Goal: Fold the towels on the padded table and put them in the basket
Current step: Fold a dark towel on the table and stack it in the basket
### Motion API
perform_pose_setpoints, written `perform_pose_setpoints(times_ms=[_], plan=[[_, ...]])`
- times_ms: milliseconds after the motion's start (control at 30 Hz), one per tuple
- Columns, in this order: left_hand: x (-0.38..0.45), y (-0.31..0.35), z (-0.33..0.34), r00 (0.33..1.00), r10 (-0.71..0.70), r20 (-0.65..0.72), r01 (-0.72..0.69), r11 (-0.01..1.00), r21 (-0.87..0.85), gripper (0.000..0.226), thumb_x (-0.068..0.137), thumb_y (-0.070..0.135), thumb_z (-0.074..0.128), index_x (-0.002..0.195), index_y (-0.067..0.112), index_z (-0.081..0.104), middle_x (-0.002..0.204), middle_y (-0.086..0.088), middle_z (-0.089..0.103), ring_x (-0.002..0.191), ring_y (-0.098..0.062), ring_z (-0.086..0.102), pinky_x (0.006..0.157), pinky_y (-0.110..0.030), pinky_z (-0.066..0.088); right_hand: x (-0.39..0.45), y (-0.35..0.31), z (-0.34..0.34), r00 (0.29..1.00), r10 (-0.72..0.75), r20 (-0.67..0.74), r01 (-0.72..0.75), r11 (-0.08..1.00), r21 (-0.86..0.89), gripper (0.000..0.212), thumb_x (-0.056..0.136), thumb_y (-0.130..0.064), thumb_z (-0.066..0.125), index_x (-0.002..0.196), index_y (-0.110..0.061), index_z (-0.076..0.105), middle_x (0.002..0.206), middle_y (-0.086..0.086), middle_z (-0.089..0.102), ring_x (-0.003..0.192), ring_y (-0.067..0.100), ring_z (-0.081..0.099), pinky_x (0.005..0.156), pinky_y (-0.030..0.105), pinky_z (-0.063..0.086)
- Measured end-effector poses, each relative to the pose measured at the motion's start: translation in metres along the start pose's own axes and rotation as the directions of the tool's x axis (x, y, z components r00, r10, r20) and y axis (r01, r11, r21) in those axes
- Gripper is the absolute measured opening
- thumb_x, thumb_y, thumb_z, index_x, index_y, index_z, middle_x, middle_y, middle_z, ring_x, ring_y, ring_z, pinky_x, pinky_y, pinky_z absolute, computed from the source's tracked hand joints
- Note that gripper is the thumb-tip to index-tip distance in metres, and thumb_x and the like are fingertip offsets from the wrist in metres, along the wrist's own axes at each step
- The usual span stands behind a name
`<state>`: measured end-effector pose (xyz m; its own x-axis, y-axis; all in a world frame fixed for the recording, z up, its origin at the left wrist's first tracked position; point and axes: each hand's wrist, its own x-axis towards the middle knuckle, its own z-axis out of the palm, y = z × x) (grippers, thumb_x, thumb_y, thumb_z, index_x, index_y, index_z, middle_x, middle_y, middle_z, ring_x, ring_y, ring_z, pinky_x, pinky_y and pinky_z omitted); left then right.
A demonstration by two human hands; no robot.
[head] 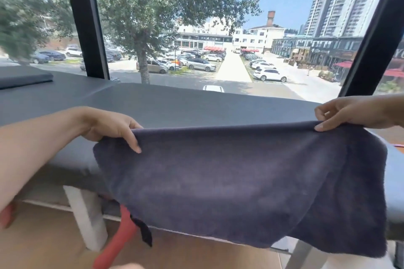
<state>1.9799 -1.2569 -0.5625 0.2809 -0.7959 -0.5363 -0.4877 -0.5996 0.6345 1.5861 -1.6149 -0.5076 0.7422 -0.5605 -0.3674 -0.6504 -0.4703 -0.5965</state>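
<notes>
A dark grey-purple towel [240,181] hangs in the air in front of the padded table [175,105], stretched by its top edge. My left hand [113,126] pinches the towel's upper left corner, fingers curled over the edge. My right hand [349,113] pinches the upper right corner. The lower part of the towel droops below the table's front edge and hides much of it. A folded dark towel [24,79] lies flat on the table at the far left. A red handle-like piece [115,244], perhaps of the basket, shows below the towel; the rest of it is hidden.
A large window with black frame posts [85,19] stands right behind the table. The table's white leg [85,218] comes down to a tan floor [43,244] on the left. Another red bit [6,214] shows at the left edge under my forearm.
</notes>
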Motion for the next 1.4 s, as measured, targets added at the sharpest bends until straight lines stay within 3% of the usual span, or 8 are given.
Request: perform_pose_setpoints(times_ms=[133, 333, 467, 733, 867, 967, 1167, 1400], plan=[[0.019, -0.025, -0.022, 0.928, -0.008, -0.371, 0.014, 1.000, 0.013, 0.022, 0.080, 0.012, 0.082, 0.070, 0.015, 0.063, 0.078, -0.002, 0.069, 0.075, -0.020, 0.063, 0.066, -0.028, 0.045, 0.042, 0.003, 0.011, 0.940, -0.087, -0.331, -0.049, 0.923, -0.381, 0.023, 0.075, -0.020, 0.087, 0.074, -0.015, 0.064, 0.068, -0.002, 0.068, 0.065, 0.017, 0.058, 0.065, 0.031, 0.044], [0.069, -0.045, -0.023, 0.584, 0.048, -0.811, -0.199, 0.976, -0.086, 0.023, 0.078, 0.002, 0.084, 0.073, 0.015, 0.065, 0.073, -0.004, 0.064, 0.074, -0.020, 0.056, 0.061, -0.023, 0.043, 0.098, 0.019, 0.030, 0.907, -0.051, -0.417, -0.140, 0.899, -0.414, 0.028, 0.081, -0.022, 0.083, 0.101, -0.033, 0.066, 0.098, -0.001, 0.068, 0.092, 0.021, 0.063, 0.082, 0.030, 0.043], [0.092, -0.047, -0.028, 0.397, 0.053, -0.916, -0.234, 0.971, -0.045, 0.012, 0.081, 0.003, 0.080, 0.083, 0.014, 0.074, 0.077, -0.001, 0.069, 0.078, -0.017, 0.063, 0.067, -0.023, 0.043, 0.128, 0.030, 0.030, 0.838, -0.054, -0.543, -0.174, 0.917, -0.359, 0.017, 0.087, -0.017, 0.077, 0.094, -0.027, 0.065, 0.098, 0.007, 0.067, 0.090, 0.026, 0.057, 0.081, 0.031, 0.041], [0.132, -0.030, -0.054, 0.264, -0.056, -0.963, -0.183, 0.977, -0.107, 0.020, 0.085, 0.017, 0.075, 0.071, 0.029, 0.067, 0.084, 0.011, 0.072, 0.084, -0.015, 0.067, 0.084, -0.030, 0.056, 0.180, 0.050, 0.001, 0.748, 0.004, -0.663, -0.384, 0.818, -0.428, 0.021, 0.073, -0.028, 0.059, 0.079, -0.047, 0.060, 0.102, -0.001, 0.071, 0.089, 0.025, 0.062, 0.083, 0.041, 0.055], [0.143, -0.023, -0.061, 0.266, -0.110, -0.958, -0.325, 0.925, -0.196, 0.025, 0.089, 0.005, 0.068, 0.110, 0.019, 0.069, 0.117, -0.005, 0.073, 0.098, -0.026, 0.073, 0.091, -0.035, 0.058, 0.160, -0.030, 0.056, 0.736, -0.082, -0.672, -0.476, 0.644, -0.599, 0.045, 0.087, -0.026, 0.058, 0.129, -0.041, 0.051, 0.141, 0.006, 0.052, 0.129, 0.031, 0.043, 0.104, 0.041, 0.038], [0.146, -0.014, -0.044, 0.372, -0.060, -0.926, -0.165, 0.978, -0.130, 0.060, 0.091, 0.000, 0.056, 0.147, 0.016, 0.046, 0.142, -0.009, 0.057, 0.125, -0.030, 0.057, 0.096, -0.032, 0.047, 0.173, -0.092, 0.122, 0.832, -0.256, -0.492, -0.133, 0.769, -0.625, 0.054, 0.098, -0.026, 0.054, 0.150, -0.027, 0.041, 0.157, 0.003, 0.038, 0.142, 0.030, 0.031, 0.114, 0.043, 0.031], [0.159, -0.011, 0.006, 0.553, 0.110, -0.826, 0.033, 0.988, 0.154, 0.048, 0.102, 0.016, 0.040, 0.150, 0.020, 0.044, 0.162, 0.000, 0.036, 0.150, -0.022, 0.030, 0.123, -0.041, 0.021, 0.226, -0.194, 0.248, 0.831, -0.553, -0.063, 0.441, 0.723, -0.531, 0.046, 0.108, -0.032, 0.033, 0.153, -0.029, 0.039, 0.163, 0.001, 0.030, 0.153, 0.022, 0.019, 0.124, 0.036, 0.015], [0.181, -0.033, 0.004, 0.676, 0.107, -0.729, 0.232, 0.908, 0.349, 0.055, 0.107, 0.037, 0.016, 0.159, 0.022, 0.027, 0.169, 0.005, 0.016, 0.157, -0.019, 0.005, 0.124, -0.056, -0.003, 0.252, -0.197, 0.275, 0.886, -0.451, -0.111, 0.340, 0.792, -0.507, 0.056, 0.104, -0.047, 0.016, 0.159, -0.040, 0.012, 0.169, -0.009, 0.008, 0.156, 0.017, 0.002, 0.126, 0.041, 0.000]])
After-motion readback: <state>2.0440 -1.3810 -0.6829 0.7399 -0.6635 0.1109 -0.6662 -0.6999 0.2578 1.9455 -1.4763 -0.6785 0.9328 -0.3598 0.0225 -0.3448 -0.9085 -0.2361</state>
